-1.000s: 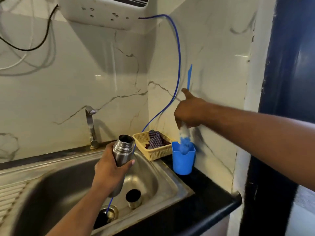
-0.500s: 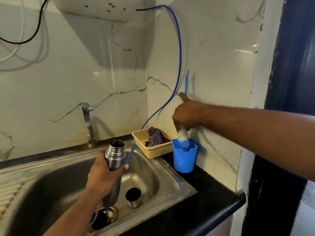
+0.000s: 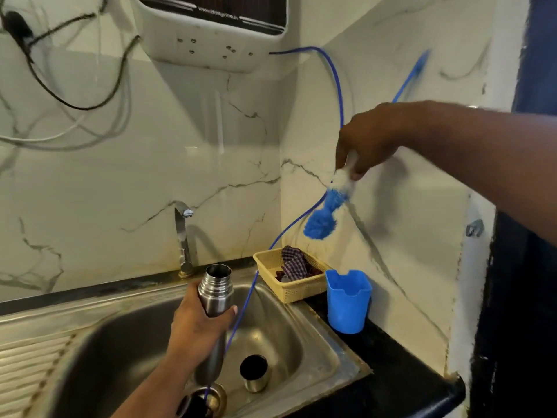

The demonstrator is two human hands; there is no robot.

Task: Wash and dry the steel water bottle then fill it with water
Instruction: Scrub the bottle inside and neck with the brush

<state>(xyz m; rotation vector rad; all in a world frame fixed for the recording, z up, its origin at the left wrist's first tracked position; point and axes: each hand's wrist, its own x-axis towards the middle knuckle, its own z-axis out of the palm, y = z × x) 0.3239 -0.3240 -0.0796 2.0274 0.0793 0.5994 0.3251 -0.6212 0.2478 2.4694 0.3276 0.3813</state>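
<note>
Bottle: steel water bottle [image 3: 216, 292] upright, mouth open, over the sink [image 3: 126, 342].
Left hand [image 3: 199, 324]: fingers wrapped round its body.
Right hand [image 3: 370, 140]: above the sink's right side, fingertips pinching the bottle brush [image 3: 319, 220] near the bristles (handle blurred).
Do well: shift the grip to the handle and enter the mouth straight.

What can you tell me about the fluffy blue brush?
The brush has a fluffy blue tip, white bristles above it and a thin blue handle, blurred, poking up behind the right hand. The bristles look soft. It hangs tilted in the air, tip down and left, above the basket and cup. Only the hand touches it, gripping the white part.
</note>
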